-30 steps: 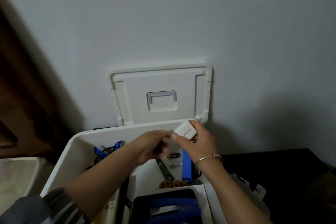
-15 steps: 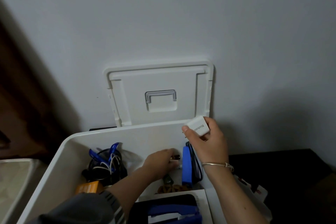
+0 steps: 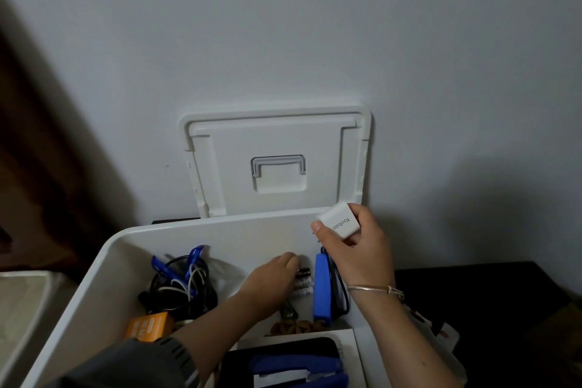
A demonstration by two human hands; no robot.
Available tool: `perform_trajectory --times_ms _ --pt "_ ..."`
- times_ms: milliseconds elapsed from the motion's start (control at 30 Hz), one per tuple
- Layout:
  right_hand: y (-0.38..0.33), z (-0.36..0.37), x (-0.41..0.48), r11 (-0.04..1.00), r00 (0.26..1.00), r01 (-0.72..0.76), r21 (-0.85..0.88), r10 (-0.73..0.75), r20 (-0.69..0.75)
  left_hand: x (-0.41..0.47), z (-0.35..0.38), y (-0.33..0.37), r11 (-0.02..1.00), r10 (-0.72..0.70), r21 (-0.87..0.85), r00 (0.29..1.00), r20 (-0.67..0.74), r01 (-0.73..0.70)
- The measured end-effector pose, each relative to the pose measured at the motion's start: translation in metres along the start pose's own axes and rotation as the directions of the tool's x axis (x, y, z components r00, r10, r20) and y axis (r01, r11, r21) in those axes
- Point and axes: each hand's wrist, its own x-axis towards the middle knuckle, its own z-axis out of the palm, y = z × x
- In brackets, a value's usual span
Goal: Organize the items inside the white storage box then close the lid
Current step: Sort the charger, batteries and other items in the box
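Observation:
The white storage box [image 3: 104, 264] stands open in front of me, its lid [image 3: 277, 142] leaning upright against the wall behind it. My right hand [image 3: 359, 255] holds a small white charger cube [image 3: 338, 224] above the box's back right corner. My left hand [image 3: 271, 280] reaches down inside the box, fingers curled at a small dark battery [image 3: 304, 271]; the grip itself is hidden. More small batteries [image 3: 302, 291] lie just below it. An upright blue case [image 3: 322, 290] stands to their right.
A tangle of black and white cables with blue clips [image 3: 179, 280] fills the box's left side, an orange pack [image 3: 148, 326] below it. A blue stapler [image 3: 296, 370] sits on a black tray at the front. A dark surface [image 3: 488, 309] lies to the right.
My left hand went from beside the charger down into the box to the batteries. My right hand with the charger shifted slightly right and stays raised.

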Motion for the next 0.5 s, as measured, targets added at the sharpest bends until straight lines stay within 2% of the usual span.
perform_trajectory --times_ms 100,233,500 --pt "0.0 0.0 0.0 1.0 1.0 0.002 -0.004 -0.002 0.003 0.0 -0.002 0.005 0.992 -0.043 -0.12 0.999 0.005 0.043" --pt "-0.001 0.001 -0.001 1.0 1.0 -0.001 -0.005 0.001 0.012 0.003 -0.001 0.012 0.986 -0.044 -0.16 0.999 -0.001 0.043" --pt "0.0 0.0 0.0 1.0 1.0 0.011 -0.013 -0.011 0.027 -0.004 0.007 0.002 0.998 -0.051 -0.037 0.996 -0.071 0.048"
